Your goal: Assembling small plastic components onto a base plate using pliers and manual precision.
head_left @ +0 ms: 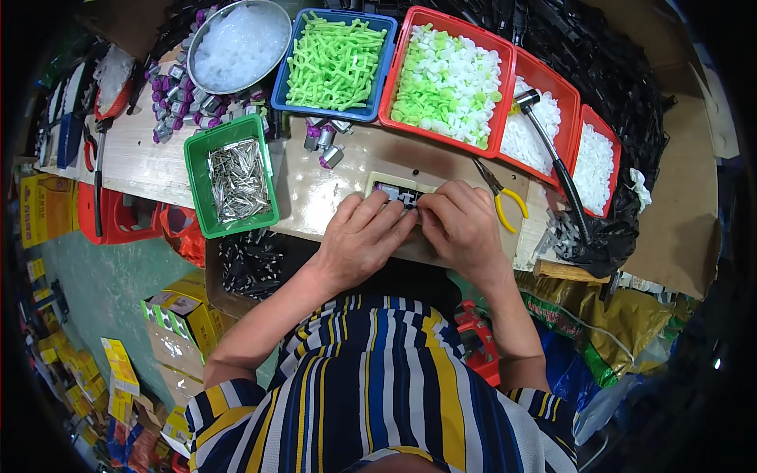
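On the table in front of me lies a small cream-framed block (382, 180) with a black part and white pieces set in it. My left hand (364, 235) lies at its near left side, fingers curled and pressed onto it. My right hand (465, 225) is at its right end, thumb and fingertips pinched together over the black part. Whatever sits between those fingertips is hidden. Right of my right hand lie pliers with yellow handles (501, 206). Several small silver motors with purple ends (325, 142) lie beyond my left hand.
A green bin (194, 169) of metal pins stands left. Behind are a round bowl (285, 57) of translucent pieces, a blue tray (277, 101) of green plastic parts and red trays (392, 75) of small green and white parts. A black-handled hammer (561, 169) lies across the right trays.
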Demonstrator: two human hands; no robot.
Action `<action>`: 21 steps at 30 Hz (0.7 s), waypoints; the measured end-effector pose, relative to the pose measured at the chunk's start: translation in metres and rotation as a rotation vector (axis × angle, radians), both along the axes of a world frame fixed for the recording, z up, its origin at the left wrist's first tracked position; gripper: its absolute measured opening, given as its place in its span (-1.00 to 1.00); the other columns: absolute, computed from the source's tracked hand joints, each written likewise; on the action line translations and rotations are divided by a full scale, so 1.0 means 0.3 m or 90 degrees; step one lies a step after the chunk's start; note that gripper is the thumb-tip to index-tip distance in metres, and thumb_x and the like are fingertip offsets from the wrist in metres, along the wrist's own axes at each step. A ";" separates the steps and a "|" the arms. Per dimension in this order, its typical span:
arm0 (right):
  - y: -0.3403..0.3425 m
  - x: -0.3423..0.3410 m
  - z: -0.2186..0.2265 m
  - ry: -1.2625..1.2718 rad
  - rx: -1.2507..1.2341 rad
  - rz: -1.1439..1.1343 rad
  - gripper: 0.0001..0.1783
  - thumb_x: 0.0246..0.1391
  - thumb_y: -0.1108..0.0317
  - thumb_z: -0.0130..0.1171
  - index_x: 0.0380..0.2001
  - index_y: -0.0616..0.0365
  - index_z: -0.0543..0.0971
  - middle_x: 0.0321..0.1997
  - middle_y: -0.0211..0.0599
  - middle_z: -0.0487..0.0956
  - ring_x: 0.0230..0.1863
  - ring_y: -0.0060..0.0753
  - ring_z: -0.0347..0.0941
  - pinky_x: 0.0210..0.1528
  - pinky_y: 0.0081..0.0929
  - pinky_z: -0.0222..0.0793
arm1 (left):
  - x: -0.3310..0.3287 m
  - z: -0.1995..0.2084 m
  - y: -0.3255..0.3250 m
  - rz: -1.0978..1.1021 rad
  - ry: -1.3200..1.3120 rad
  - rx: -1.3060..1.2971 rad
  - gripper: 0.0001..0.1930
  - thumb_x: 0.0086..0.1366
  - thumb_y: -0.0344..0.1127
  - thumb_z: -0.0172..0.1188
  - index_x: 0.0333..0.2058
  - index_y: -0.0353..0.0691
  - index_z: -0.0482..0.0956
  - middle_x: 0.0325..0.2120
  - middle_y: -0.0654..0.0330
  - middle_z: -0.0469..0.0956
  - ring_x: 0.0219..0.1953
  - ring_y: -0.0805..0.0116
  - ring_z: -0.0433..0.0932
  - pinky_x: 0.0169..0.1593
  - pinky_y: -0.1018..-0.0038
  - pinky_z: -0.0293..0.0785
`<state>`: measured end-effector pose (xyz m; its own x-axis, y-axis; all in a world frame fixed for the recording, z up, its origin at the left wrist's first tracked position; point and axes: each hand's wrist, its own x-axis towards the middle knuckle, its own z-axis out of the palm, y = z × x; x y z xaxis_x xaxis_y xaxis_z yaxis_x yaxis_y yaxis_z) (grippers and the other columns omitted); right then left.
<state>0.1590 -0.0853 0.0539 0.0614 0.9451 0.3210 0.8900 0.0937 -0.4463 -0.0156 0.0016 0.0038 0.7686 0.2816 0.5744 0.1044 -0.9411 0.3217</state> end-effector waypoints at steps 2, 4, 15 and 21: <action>-0.004 0.005 0.004 0.029 0.002 0.001 -0.80 -0.14 0.53 0.31 -0.36 0.13 0.58 -0.41 -0.34 0.49 -0.33 -0.26 0.48 -0.26 -0.34 0.29 | -0.001 0.003 -0.001 -0.001 0.001 -0.003 -0.63 0.09 -0.36 0.23 -0.07 -0.25 0.58 -0.11 0.16 0.48 -0.01 0.16 0.42 -0.03 0.27 0.37; -0.005 0.003 0.005 0.061 0.005 0.004 -0.79 -0.14 0.54 0.31 -0.34 0.14 0.59 -0.41 -0.33 0.49 -0.32 -0.25 0.48 -0.25 -0.34 0.30 | -0.007 0.001 -0.001 0.001 0.005 -0.006 -0.62 0.09 -0.36 0.23 -0.07 -0.24 0.58 -0.11 0.16 0.48 0.00 0.16 0.42 -0.02 0.27 0.37; -0.023 0.005 0.008 -0.067 -0.007 -0.007 -0.65 -0.13 0.55 0.26 -0.17 0.13 0.61 -0.35 -0.35 0.48 -0.30 -0.27 0.47 -0.28 -0.33 0.28 | 0.020 0.005 0.006 -0.014 -0.018 -0.014 -0.63 0.03 -0.40 0.22 -0.11 -0.28 0.61 -0.15 0.14 0.48 -0.02 0.13 0.44 -0.05 0.26 0.40; -0.043 0.027 0.026 0.005 0.010 -0.014 -0.63 -0.09 0.54 0.28 -0.12 0.12 0.60 -0.27 -0.35 0.51 -0.23 -0.26 0.50 -0.23 -0.33 0.33 | 0.000 0.033 -0.002 -0.011 -0.004 -0.058 -0.63 -0.01 -0.41 0.39 -0.14 -0.23 0.65 -0.20 0.13 0.50 -0.08 0.09 0.48 -0.10 0.23 0.45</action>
